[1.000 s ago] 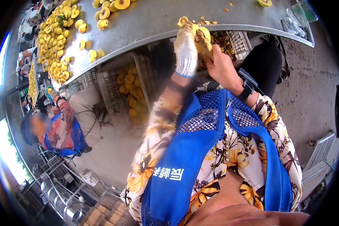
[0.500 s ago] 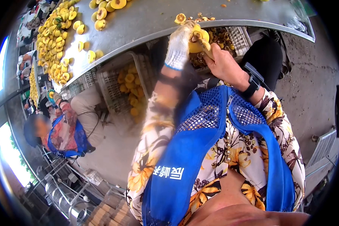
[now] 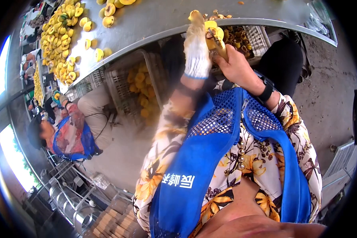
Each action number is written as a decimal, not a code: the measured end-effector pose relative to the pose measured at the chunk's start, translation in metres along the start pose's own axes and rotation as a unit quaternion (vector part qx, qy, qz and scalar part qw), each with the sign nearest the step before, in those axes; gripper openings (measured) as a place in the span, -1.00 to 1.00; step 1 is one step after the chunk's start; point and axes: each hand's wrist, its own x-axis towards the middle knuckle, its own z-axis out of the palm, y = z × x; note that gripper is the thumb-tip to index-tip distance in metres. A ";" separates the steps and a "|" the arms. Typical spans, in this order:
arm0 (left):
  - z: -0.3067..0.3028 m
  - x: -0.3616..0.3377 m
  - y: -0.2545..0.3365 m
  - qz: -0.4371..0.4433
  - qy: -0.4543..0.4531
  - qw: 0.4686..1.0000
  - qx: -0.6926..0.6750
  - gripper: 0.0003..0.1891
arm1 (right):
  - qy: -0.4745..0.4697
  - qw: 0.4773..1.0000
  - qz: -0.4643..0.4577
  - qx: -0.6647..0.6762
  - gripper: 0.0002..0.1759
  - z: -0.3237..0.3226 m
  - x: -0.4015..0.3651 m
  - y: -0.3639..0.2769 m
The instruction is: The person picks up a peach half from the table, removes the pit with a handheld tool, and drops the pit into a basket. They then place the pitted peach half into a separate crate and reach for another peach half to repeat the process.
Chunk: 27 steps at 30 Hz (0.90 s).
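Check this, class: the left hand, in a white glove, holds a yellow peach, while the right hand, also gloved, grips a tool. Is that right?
Not quite: the right hand is bare, as the head view shows. The left hand, in a white glove, holds a yellow peach, while the right grips a tool.

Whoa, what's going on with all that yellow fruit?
Someone's gloved left hand holds a piece of yellow fruit near the edge of the metal table. The bare right hand grips a tool up against it, though the tip is hard to make out. Below, a crate holds brown scraps. A big heap of fruit, with cut pieces, lies on the table.
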 end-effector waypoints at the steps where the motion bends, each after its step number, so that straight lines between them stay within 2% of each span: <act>1: -0.002 0.002 -0.005 0.030 0.006 0.999 0.037 -0.66 | 0.002 1.000 -0.005 0.000 -0.73 0.004 0.000 0.001; 2: -0.007 0.004 -0.010 -0.053 -0.028 0.998 -0.028 -0.68 | 0.006 1.000 -0.009 -0.001 -0.73 0.007 0.001 0.003; 5: -0.008 0.012 -0.023 -0.084 -0.045 0.992 -0.082 -0.75 | 0.019 1.000 -0.019 0.015 -0.74 0.013 0.000 0.004; 7: -0.008 0.016 -0.034 0.065 -0.061 0.990 0.113 -0.73 | 0.029 0.998 -0.042 0.028 -0.75 0.018 0.000 0.010; 9: -0.012 0.018 -0.039 0.206 -0.058 0.925 0.315 -0.71 | -0.034 0.996 0.034 0.080 -0.78 0.013 -0.001 0.003; 10: -0.014 0.020 -0.047 0.247 -0.048 0.903 0.348 -0.72 | -0.066 0.990 0.071 0.106 -0.80 0.010 -0.002 -0.002; 12: -0.016 0.018 -0.051 0.210 -0.048 0.936 0.279 -0.73 | -0.106 0.970 0.124 0.179 -0.83 0.008 -0.003 -0.006; 13: -0.014 0.014 -0.052 0.129 -0.057 0.975 0.172 -0.73 | -0.125 0.957 0.150 0.214 -0.84 0.007 -0.004 -0.008; 15: -0.013 0.011 -0.050 0.053 -0.066 0.994 0.066 -0.72 | -0.152 0.924 0.181 0.299 -0.86 0.004 -0.006 -0.015; 16: -0.012 0.011 -0.048 0.060 -0.067 0.993 0.071 -0.71 | -0.166 0.904 0.196 0.341 -0.86 0.003 -0.007 -0.018; 18: -0.013 0.012 -0.039 0.138 -0.086 0.972 0.171 -0.67 | -0.211 0.814 0.258 0.476 -0.85 -0.004 -0.006 -0.020; 19: -0.016 0.014 -0.026 0.208 -0.104 0.936 0.264 -0.63 | -0.231 0.758 0.286 0.539 -0.84 -0.006 -0.005 -0.018; 20: -0.015 0.015 -0.014 0.275 -0.122 0.886 0.352 -0.60 | -0.267 0.746 0.257 0.554 -0.82 -0.006 -0.003 -0.010; 21: -0.010 0.016 -0.001 0.077 -0.094 0.972 0.203 -0.58 | -0.301 0.731 0.226 0.569 -0.81 -0.004 0.002 0.004; 22: -0.004 0.017 0.011 -0.126 -0.060 0.989 0.039 -0.56 | -0.334 0.715 0.196 0.582 -0.79 -0.004 0.005 0.014; 23: -0.001 0.017 0.017 -0.320 -0.023 0.938 -0.129 -0.54 | -0.352 0.704 0.155 0.597 -0.78 -0.004 0.008 0.020; 24: -0.001 0.011 0.011 -0.328 -0.006 0.902 -0.279 -0.52 | -0.370 0.691 0.114 0.610 -0.76 -0.004 0.009 0.023; 25: -0.004 0.013 0.007 -0.350 -0.019 0.890 -0.292 -0.52 | -0.388 0.676 0.074 0.622 -0.75 -0.006 0.010 0.024; 26: -0.008 0.011 0.004 -0.278 0.008 0.932 -0.233 -0.51 | -0.379 0.681 0.050 0.624 -0.73 -0.010 0.010 0.024; 27: -0.014 0.013 0.005 -0.251 0.016 0.947 -0.198 -0.50 | -0.375 0.682 0.044 0.626 -0.71 -0.015 0.010 0.024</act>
